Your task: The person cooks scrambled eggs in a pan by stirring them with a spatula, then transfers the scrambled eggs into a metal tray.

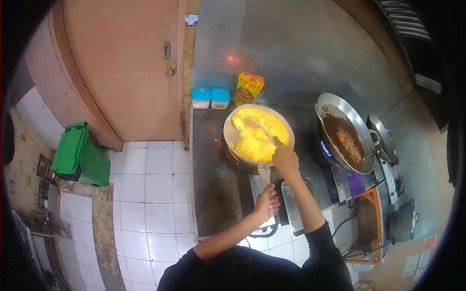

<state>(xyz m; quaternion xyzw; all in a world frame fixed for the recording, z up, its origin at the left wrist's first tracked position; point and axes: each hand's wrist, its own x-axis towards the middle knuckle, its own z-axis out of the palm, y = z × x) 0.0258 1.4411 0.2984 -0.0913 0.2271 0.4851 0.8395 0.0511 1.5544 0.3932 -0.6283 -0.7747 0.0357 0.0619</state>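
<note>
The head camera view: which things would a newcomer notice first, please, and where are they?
Probably first the bright yellow food in the pan near the middle, where the left hand grips the pan's handle and the right hand holds a utensil in the food. Next, to the right, a large wok of brown liquid above a blue flame. The green bin stands out at the far left, on the floor.
</note>
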